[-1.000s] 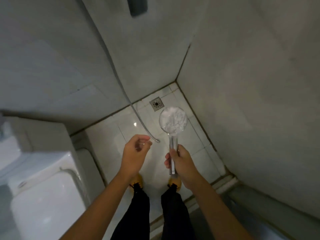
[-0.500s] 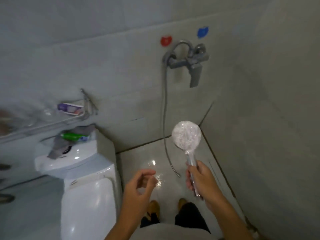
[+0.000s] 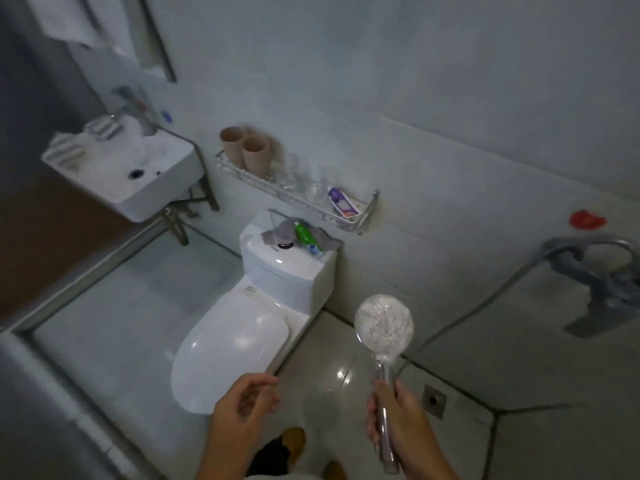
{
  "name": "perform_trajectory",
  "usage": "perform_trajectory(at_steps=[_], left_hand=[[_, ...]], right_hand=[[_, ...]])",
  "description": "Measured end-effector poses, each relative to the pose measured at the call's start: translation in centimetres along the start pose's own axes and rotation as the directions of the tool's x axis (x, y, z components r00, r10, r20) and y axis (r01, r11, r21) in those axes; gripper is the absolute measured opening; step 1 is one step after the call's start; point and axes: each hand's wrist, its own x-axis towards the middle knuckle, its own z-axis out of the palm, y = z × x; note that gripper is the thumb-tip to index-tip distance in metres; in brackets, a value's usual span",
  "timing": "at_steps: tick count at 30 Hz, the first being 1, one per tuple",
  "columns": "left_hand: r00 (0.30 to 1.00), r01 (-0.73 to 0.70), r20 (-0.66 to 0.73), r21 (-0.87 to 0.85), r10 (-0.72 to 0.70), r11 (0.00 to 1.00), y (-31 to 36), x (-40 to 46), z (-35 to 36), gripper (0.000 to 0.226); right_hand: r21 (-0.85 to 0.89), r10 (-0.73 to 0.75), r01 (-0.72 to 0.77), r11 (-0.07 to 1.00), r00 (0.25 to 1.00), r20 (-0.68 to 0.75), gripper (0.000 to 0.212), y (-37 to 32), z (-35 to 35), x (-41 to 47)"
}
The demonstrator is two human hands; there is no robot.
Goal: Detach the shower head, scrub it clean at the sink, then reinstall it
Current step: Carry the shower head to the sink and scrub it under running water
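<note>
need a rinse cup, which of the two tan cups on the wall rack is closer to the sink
The left tan cup, at the rack's sink-side end; its twin stands to its right.

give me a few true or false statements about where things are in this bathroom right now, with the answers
1. The right hand grips the shower head by its handle. True.
2. The left hand holds a sponge. False: it is empty, fingers loosely curled.
3. The toilet lid is up. False: the lid is down.
4. Two beige cups stand on the wall rack. True.
5. The sink is to the right of the toilet. False: it is up and to the left of it.
6. A green tube lies on the toilet tank. True.
</note>
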Motion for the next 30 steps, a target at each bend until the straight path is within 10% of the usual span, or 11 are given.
perform_trajectory(at_steps=[16,30], left_hand=[[0.719,0.158,-0.662,-0.141,-0.212,0.977,-5.1,-12.4,-8.9,0.018],[0.555,0.165,-0.775,-0.253,-0.302,0.953,-6.4,-10.9,-23.3,0.013]], right_hand=[[-0.451,0.105,0.163,0.877,0.853,0.512,0.028,0.5,12.9,1.2],[-0.565,0.206,0.298,0.770,0.720,0.662,0.030,2.2,32.3,-2.1]])
